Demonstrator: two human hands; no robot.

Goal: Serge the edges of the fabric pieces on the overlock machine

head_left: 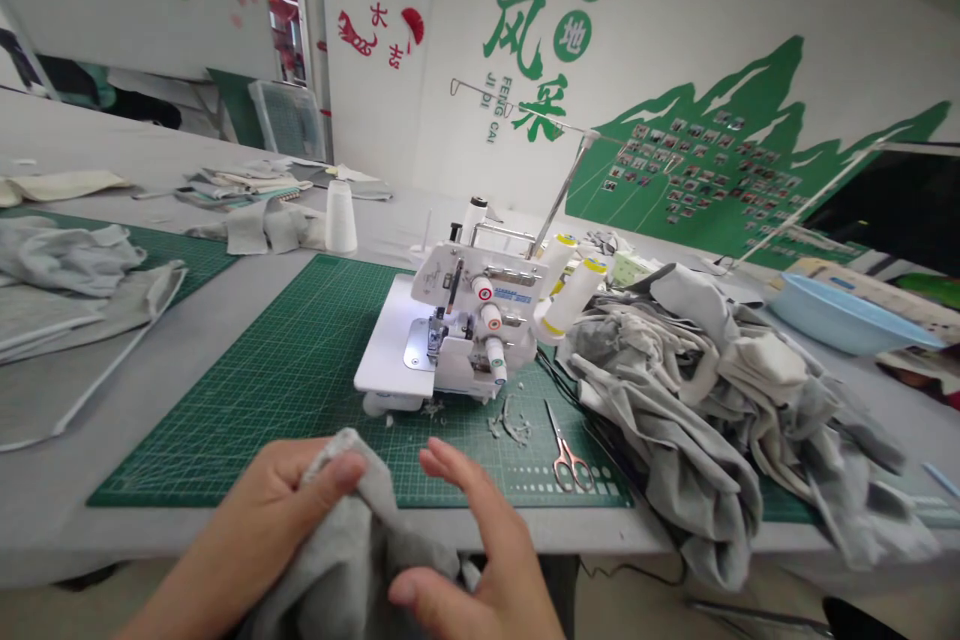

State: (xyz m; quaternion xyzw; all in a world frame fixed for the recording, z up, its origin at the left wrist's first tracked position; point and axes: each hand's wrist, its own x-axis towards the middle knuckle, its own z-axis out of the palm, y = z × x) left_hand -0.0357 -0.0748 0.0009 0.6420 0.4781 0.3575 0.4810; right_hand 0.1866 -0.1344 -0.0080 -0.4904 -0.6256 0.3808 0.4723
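Observation:
My left hand (255, 520) is shut on a piece of grey knit fabric (337, 570), which bunches up between its thumb and fingers at the near edge of the table. My right hand (480, 560) is beside it, with the fingers spread and lifted and the thumb resting on the same cloth. An overlock sewing machine (457, 320) stands on the green cutting mat (300, 400), a little beyond both hands. Nearer my right hand, a pair of scissors (566, 455) with metal handles lies on the mat, with small fabric scraps (510, 420) to its left.
A large heap of grey and off-white fabric (705, 410) lies right of the machine. Thread cones (574, 295) stand behind the machine, and a white cone (341, 217) stands to its left. Further cloth pieces (67, 290) lie on a second mat at left. A blue basin (847, 315) sits at right.

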